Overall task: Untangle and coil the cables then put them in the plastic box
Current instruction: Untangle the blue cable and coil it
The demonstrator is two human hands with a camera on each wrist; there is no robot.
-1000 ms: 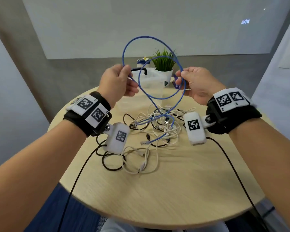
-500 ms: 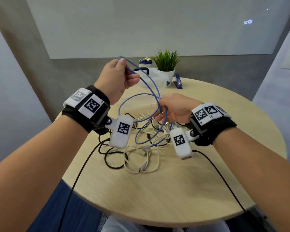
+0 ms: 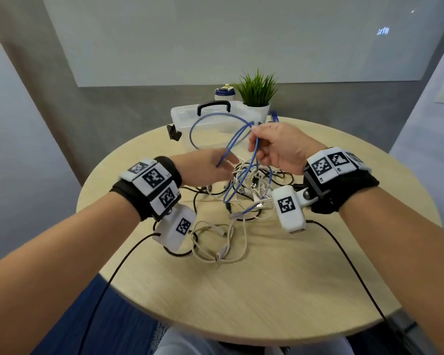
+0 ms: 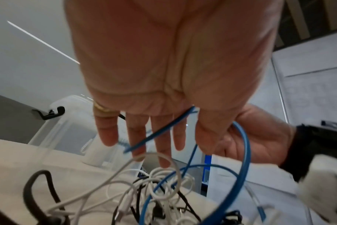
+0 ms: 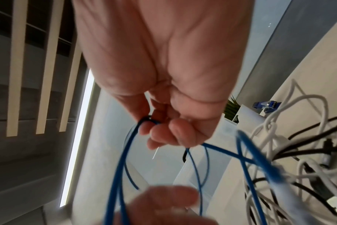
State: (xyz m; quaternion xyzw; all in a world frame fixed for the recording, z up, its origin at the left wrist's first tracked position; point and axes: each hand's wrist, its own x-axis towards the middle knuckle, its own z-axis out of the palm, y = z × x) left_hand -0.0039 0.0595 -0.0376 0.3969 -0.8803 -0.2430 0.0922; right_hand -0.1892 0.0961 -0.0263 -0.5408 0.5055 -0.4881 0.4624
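Note:
A blue cable (image 3: 193,129) is gathered in loops above the round wooden table (image 3: 280,290). My right hand (image 3: 256,139) pinches the loops together at their top; its curled fingers (image 5: 160,134) hold the blue cable (image 5: 121,159). My left hand (image 3: 210,165) is lower and to the left, with straight fingers (image 4: 160,137), and a strand of the blue cable (image 4: 156,134) lies across them. The cable's lower end runs into a tangle of white and black cables (image 3: 244,190). The clear plastic box (image 3: 183,116), with a black handle, stands behind the hands.
A potted plant (image 3: 256,96), a white bottle (image 3: 224,92) and a small blue object (image 3: 273,115) stand at the table's far edge by the box. More white cable loops (image 3: 215,242) lie near the front. Black wrist-camera cords trail off the table's near edge.
Both hands gripped the blue loop held high. Now the right hand alone holds the gathered loops, lower down. The left hand has let go, dropped and opened against a strand.

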